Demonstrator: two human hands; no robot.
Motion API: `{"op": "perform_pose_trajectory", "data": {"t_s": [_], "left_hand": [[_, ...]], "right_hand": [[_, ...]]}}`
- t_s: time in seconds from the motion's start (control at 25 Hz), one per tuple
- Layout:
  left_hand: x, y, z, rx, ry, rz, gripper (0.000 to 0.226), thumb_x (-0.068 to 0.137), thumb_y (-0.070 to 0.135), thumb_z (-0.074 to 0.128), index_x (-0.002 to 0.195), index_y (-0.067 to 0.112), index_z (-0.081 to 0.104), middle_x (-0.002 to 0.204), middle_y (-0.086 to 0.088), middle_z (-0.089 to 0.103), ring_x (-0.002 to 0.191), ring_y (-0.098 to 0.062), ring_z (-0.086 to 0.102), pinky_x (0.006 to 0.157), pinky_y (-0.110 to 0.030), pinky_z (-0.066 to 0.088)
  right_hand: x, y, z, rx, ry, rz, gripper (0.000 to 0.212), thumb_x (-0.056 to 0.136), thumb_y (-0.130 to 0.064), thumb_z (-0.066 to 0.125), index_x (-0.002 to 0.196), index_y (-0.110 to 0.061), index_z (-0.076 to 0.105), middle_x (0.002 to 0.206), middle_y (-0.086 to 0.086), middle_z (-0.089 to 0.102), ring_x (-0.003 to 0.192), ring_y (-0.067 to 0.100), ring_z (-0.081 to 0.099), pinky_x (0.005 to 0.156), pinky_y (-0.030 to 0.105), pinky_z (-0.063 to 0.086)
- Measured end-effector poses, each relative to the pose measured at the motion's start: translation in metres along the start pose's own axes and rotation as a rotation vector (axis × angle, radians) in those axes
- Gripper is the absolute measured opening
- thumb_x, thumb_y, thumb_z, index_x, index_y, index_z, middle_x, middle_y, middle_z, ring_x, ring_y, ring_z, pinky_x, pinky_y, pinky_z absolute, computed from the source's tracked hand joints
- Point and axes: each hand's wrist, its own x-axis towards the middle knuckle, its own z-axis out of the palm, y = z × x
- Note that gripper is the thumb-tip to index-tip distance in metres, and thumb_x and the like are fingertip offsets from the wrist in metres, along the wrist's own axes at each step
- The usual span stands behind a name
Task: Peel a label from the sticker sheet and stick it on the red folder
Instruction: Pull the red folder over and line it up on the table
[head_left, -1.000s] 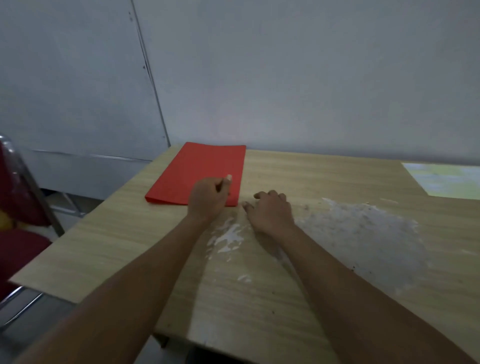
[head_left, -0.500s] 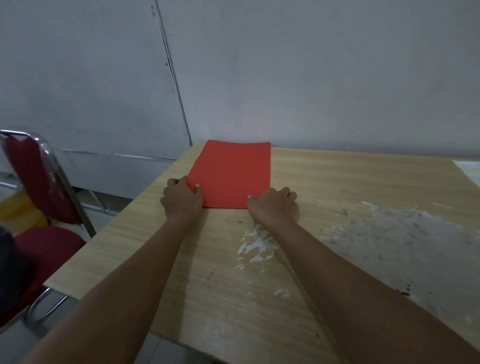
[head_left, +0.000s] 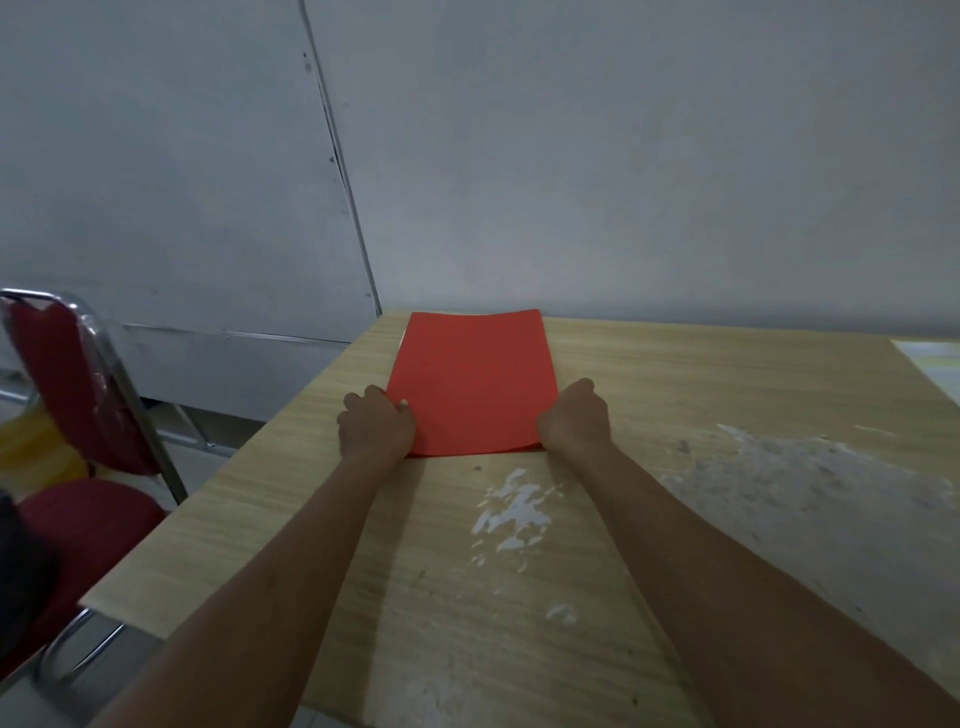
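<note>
Nearest me, the scuffed pale wooden tabletop (head_left: 519, 597) shows white scrapes. Mid-frame, my left hand (head_left: 375, 427) and right hand (head_left: 575, 420) grip the flat red paper folder (head_left: 470, 382) at its near corners. A red metal-framed chair (head_left: 67, 395) stands at left.

I have one view only, from the head camera, wide-angle, looking forward and down across the wooden table (head_left: 727, 374) toward the grey wall (head_left: 623, 156) at twelve o'clock. It sits close above both forearms, which enter from six o'clock. A chair (head_left: 78, 395) shows at nine o'clock.
</note>
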Motion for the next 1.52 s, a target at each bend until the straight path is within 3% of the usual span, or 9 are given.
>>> {"op": "perform_pose_trajectory", "data": {"t_s": [0.16, 0.28, 0.48, 0.8, 1.08, 1.32, 1.44, 1.52], "left_hand": [[-0.031, 0.020, 0.007, -0.048, -0.018, 0.063, 0.045, 0.097, 0.034, 0.050, 0.126, -0.001, 0.046, 0.130, -0.024, 0.046, 0.117, -0.043, 0.051, 0.099, -0.051, 0.045], [-0.062, 0.048, 0.019, -0.115, -0.070, 0.136, 0.044, 0.096, 0.032, 0.053, 0.124, -0.001, 0.044, 0.128, -0.023, 0.046, 0.114, -0.041, 0.053, 0.095, -0.051, 0.047], [-0.128, 0.095, 0.044, -0.104, -0.092, 0.288, 0.038, 0.094, 0.028, 0.052, 0.118, 0.000, 0.043, 0.123, -0.022, 0.047, 0.110, -0.041, 0.054, 0.090, -0.049, 0.047], [-0.200, 0.127, 0.066, -0.101, -0.109, 0.419, 0.036, 0.093, 0.032, 0.052, 0.115, 0.005, 0.043, 0.114, -0.017, 0.049, 0.099, -0.033, 0.056, 0.073, -0.037, 0.044], [-0.213, 0.124, 0.064, -0.080, -0.096, 0.449, 0.038, 0.094, 0.037, 0.051, 0.115, 0.006, 0.046, 0.111, -0.013, 0.051, 0.094, -0.027, 0.055, 0.072, -0.034, 0.045], [-0.216, 0.123, 0.061, -0.034, -0.107, 0.466, 0.039, 0.094, 0.037, 0.050, 0.115, 0.005, 0.046, 0.112, -0.014, 0.052, 0.097, -0.028, 0.055, 0.076, -0.037, 0.049], [-0.215, 0.130, 0.057, 0.043, -0.051, 0.463, 0.045, 0.092, 0.038, 0.051, 0.121, 0.005, 0.046, 0.118, -0.015, 0.051, 0.104, -0.029, 0.054, 0.081, -0.038, 0.049], [-0.216, 0.139, 0.057, 0.105, 0.054, 0.584, 0.054, 0.091, 0.039, 0.049, 0.132, 0.004, 0.044, 0.125, -0.014, 0.050, 0.113, -0.029, 0.051, 0.089, -0.038, 0.048]], "right_hand": [[0.002, 0.033, -0.040, -0.039, -0.017, -0.088, 0.037, 0.083, -0.022, 0.072, 0.112, -0.003, 0.057, 0.106, 0.012, 0.066, 0.095, 0.028, 0.064, 0.065, 0.028, 0.042], [-0.005, 0.069, -0.084, -0.099, 0.037, -0.153, 0.028, 0.080, -0.021, 0.074, 0.096, -0.011, 0.053, 0.088, 0.004, 0.058, 0.074, 0.018, 0.054, 0.060, 0.030, 0.040], [-0.029, 0.121, -0.154, -0.201, 0.119, -0.166, 0.025, 0.077, -0.016, 0.068, 0.091, -0.012, 0.048, 0.075, 0.001, 0.051, 0.063, 0.011, 0.047, 0.048, 0.028, 0.032], [-0.078, 0.187, -0.218, -0.366, 0.177, -0.140, 0.022, 0.077, -0.022, 0.062, 0.089, -0.014, 0.045, 0.072, 0.001, 0.053, 0.061, 0.012, 0.049, 0.046, 0.028, 0.029], [-0.093, 0.199, -0.223, -0.354, 0.207, -0.176, 0.023, 0.081, -0.023, 0.063, 0.092, -0.016, 0.043, 0.069, -0.001, 0.051, 0.060, 0.009, 0.047, 0.046, 0.027, 0.028], [-0.096, 0.197, -0.224, -0.412, 0.178, -0.133, 0.023, 0.081, -0.027, 0.060, 0.094, -0.016, 0.044, 0.075, 0.001, 0.054, 0.065, 0.013, 0.050, 0.051, 0.029, 0.033], [-0.097, 0.198, -0.225, -0.606, 0.288, -0.145, 0.033, 0.083, -0.039, 0.058, 0.105, -0.016, 0.050, 0.099, 0.005, 0.057, 0.091, 0.024, 0.055, 0.070, 0.034, 0.043], [-0.092, 0.196, -0.222, -0.631, 0.384, -0.256, 0.042, 0.085, -0.041, 0.057, 0.117, -0.015, 0.051, 0.114, 0.009, 0.054, 0.107, 0.027, 0.051, 0.082, 0.038, 0.047]]}}
